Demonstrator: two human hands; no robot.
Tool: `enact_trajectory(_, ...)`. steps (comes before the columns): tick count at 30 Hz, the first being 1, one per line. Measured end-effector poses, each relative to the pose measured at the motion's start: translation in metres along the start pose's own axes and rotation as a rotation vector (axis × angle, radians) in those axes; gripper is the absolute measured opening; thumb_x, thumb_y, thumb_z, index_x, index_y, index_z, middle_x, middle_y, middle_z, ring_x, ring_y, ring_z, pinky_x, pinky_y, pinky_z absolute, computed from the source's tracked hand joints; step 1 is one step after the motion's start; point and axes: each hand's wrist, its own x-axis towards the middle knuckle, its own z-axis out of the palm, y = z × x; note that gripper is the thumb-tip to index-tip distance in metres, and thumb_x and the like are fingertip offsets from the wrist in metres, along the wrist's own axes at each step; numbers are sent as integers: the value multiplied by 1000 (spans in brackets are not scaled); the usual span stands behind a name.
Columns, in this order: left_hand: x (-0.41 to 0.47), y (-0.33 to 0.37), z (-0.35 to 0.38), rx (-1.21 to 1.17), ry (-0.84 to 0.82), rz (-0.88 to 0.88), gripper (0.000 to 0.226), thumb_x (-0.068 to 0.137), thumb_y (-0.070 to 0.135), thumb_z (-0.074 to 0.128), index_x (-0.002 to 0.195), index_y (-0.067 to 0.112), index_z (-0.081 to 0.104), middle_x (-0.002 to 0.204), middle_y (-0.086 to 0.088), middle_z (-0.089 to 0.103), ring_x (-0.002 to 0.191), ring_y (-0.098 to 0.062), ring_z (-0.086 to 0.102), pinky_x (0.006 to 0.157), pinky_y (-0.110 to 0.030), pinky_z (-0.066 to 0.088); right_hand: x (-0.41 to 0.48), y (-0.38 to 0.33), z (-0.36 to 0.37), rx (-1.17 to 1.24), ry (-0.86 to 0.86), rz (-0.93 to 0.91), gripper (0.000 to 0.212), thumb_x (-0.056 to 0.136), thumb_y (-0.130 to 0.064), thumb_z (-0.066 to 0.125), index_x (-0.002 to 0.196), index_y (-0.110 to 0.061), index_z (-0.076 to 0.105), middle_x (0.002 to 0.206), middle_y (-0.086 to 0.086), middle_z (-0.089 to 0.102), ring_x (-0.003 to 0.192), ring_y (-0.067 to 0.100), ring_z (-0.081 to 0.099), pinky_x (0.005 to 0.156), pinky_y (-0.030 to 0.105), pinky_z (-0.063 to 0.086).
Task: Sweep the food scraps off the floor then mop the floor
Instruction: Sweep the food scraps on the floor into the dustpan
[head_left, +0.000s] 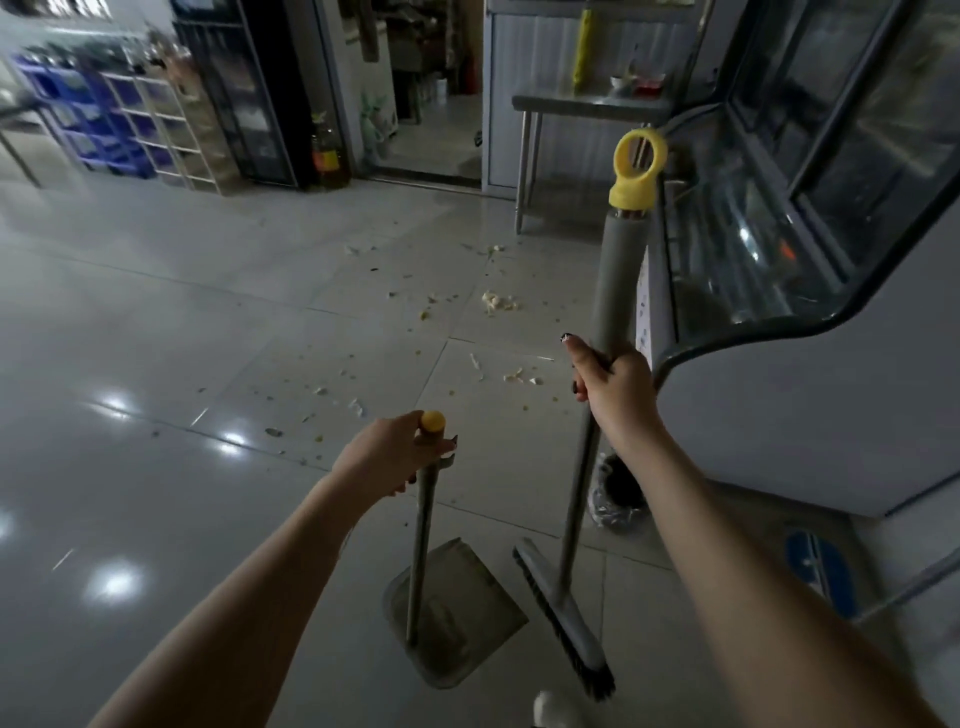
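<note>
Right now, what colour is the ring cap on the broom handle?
Yellow ring cap on a grey broom handle; head view shows it best.

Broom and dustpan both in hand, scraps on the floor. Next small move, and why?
Probably step forward and set the broom down just beyond the nearest scraps. The right hand grips the broom and the left hand the dustpan, but both sit well short of the scraps scattered on the tiles ahead.

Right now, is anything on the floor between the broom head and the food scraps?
Nothing visible. Only bare tile lies between the broom head and the nearest food scraps ahead. The dustpan sits to its left and the display case to its right, both off that path.
</note>
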Motion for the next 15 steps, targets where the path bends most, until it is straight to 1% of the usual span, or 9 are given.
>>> enact_trajectory(3, -3, -30, -28, 39, 59, -54, 33, 84, 52, 60, 104, 27, 57, 69, -3, 62, 51, -14, 55, 43, -21, 41, 2, -9, 41, 22, -46, -5, 28, 88, -28, 65, 67, -19, 48, 47, -6, 49, 37, 0, 48, 44, 9, 41)
enact_trajectory(5, -1, -48, -45, 39, 89, -80, 33, 85, 52, 60, 105, 25, 57, 73, -6, 65, 54, -15, 56, 43, -22, 42, 7, -13, 68, 45, -88, 4, 27, 88, -28, 65, 69, -18, 48, 51, -1, 48, 37, 0, 48, 46, 12, 43)
enact_trajectory(8, 7, -77, -70, 3, 125, -116, 33, 84, 50, 61, 104, 24, 58, 79, -10, 68, 56, -17, 56, 45, -23, 42, 19, -16, 113, 50, -138, 7, 29, 88, -27, 65, 67, -17, 48, 51, -1, 47, 37, 0, 47, 49, 18, 44)
enact_trajectory(12, 30, -116, -101, -4, 182, -164, 32, 81, 53, 63, 98, 27, 58, 69, -7, 65, 48, -16, 52, 41, -22, 40, 43, -12, 172, 86, -196, -6, 28, 88, -26, 65, 68, -17, 48, 49, -2, 45, 37, 0, 46, 45, 14, 42)
enact_trajectory(15, 58, -143, -128, -12, 202, -196, 31, 81, 54, 63, 96, 27, 58, 59, -3, 58, 42, -14, 48, 39, -20, 37, 68, -5, 221, 82, -230, -1, 32, 87, -29, 66, 64, -17, 47, 47, -3, 46, 36, 0, 45, 46, 15, 41)
